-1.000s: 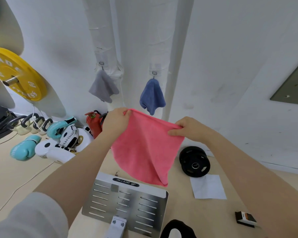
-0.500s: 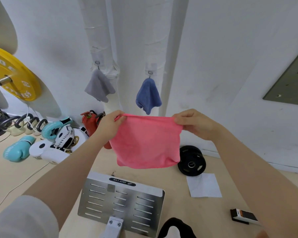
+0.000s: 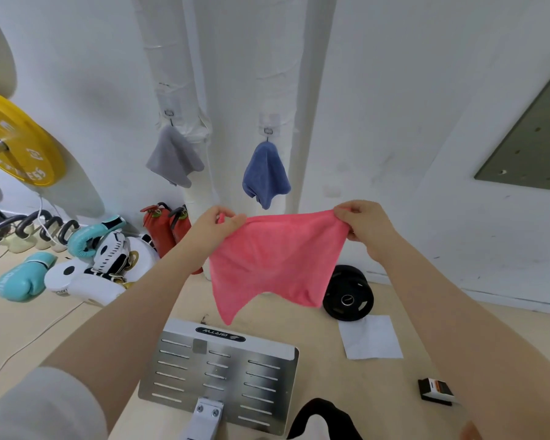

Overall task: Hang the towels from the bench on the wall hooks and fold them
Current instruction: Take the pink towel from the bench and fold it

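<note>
A pink towel [image 3: 273, 258] hangs spread in the air in front of me. My left hand [image 3: 218, 225] pinches its upper left corner and my right hand [image 3: 361, 222] pinches its upper right corner, so its top edge is stretched between them. One lower corner droops to a point. On the white wall behind, a grey towel [image 3: 173, 158] hangs from the left hook [image 3: 169, 114] and a blue towel [image 3: 265, 174] hangs from the right hook [image 3: 268, 131].
A slotted metal plate [image 3: 219, 373] lies below on the wooden floor. A black weight plate [image 3: 346, 293], white paper [image 3: 372, 341] and a small box [image 3: 435, 387] lie right. Boxing gloves [image 3: 23, 281], red extinguishers [image 3: 165, 230] and a yellow plate [image 3: 16, 141] stand left.
The pink towel was raised and its top edge pulled level between both hands. Its hanging point shifted from the lower right to the lower left. The wall towels stayed still.
</note>
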Action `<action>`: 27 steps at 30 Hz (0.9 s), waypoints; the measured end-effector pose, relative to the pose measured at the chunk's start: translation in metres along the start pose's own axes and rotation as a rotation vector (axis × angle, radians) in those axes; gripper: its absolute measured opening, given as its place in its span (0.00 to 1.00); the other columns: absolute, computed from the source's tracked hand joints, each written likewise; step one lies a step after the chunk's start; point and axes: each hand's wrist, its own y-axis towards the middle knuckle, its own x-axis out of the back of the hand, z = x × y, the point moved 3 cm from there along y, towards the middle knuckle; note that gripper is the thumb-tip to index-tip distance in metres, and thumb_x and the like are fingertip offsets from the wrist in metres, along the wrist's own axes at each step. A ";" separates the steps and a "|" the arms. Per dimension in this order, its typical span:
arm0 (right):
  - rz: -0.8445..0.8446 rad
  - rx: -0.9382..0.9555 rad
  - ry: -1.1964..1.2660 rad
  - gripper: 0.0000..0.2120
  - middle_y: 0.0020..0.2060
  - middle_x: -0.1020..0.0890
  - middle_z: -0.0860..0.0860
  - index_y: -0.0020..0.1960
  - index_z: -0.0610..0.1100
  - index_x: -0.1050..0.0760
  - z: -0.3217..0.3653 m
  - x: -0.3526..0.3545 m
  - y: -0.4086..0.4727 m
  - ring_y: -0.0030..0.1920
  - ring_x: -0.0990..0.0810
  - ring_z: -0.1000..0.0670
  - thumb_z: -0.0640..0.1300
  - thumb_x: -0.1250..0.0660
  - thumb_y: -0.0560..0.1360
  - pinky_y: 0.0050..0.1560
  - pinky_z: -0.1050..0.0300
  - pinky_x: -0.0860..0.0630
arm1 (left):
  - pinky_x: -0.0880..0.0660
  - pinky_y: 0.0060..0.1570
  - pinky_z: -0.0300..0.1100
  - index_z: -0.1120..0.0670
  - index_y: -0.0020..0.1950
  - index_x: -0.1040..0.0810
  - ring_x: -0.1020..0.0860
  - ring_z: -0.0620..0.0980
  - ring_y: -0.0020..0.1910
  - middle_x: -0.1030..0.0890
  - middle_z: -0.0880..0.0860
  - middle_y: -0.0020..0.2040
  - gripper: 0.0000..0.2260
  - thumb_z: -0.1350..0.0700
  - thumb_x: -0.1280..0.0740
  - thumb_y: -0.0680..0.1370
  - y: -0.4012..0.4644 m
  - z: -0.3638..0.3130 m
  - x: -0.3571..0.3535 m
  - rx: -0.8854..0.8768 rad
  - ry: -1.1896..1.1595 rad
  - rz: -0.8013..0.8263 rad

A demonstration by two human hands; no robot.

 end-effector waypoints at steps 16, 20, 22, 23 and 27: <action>0.352 0.238 0.131 0.08 0.29 0.22 0.53 0.46 0.48 0.31 0.043 -0.042 -0.030 0.32 0.25 0.53 0.39 0.33 0.74 0.33 0.62 0.30 | 0.28 0.41 0.29 0.43 0.54 0.24 0.22 0.37 0.40 0.20 0.40 0.38 0.10 0.52 0.31 0.74 -0.040 -0.061 -0.060 -0.250 0.098 0.464; 0.278 0.214 0.255 0.08 0.45 0.18 0.52 0.53 0.50 0.30 0.036 -0.036 -0.029 0.47 0.21 0.52 0.43 0.35 0.76 0.53 0.55 0.26 | 0.25 0.50 0.39 0.50 0.47 0.23 0.21 0.48 0.48 0.20 0.48 0.43 0.06 0.50 0.37 0.78 -0.032 -0.065 -0.056 -0.045 -0.153 0.224; 0.296 0.147 0.175 0.13 0.53 0.22 0.54 0.60 0.49 0.31 0.020 -0.033 -0.029 0.54 0.23 0.53 0.49 0.36 0.76 0.63 0.49 0.29 | 0.23 0.51 0.44 0.53 0.44 0.24 0.21 0.51 0.47 0.20 0.52 0.42 0.08 0.50 0.38 0.79 -0.028 -0.066 -0.052 0.124 -0.485 0.157; 0.360 0.105 0.107 0.17 0.56 0.23 0.55 0.62 0.49 0.32 0.009 -0.033 -0.031 0.57 0.24 0.53 0.52 0.36 0.75 0.66 0.48 0.30 | 0.23 0.48 0.43 0.54 0.44 0.24 0.20 0.50 0.45 0.20 0.53 0.42 0.09 0.51 0.38 0.79 -0.027 -0.069 -0.050 0.174 -0.645 0.139; 0.499 0.128 -0.208 0.37 0.65 0.29 0.54 0.70 0.50 0.41 -0.025 -0.040 -0.038 0.63 0.28 0.54 0.53 0.27 0.67 0.67 0.49 0.31 | 0.22 0.40 0.43 0.58 0.49 0.25 0.20 0.50 0.44 0.20 0.56 0.46 0.12 0.49 0.40 0.79 -0.024 -0.078 -0.040 0.233 -1.005 0.076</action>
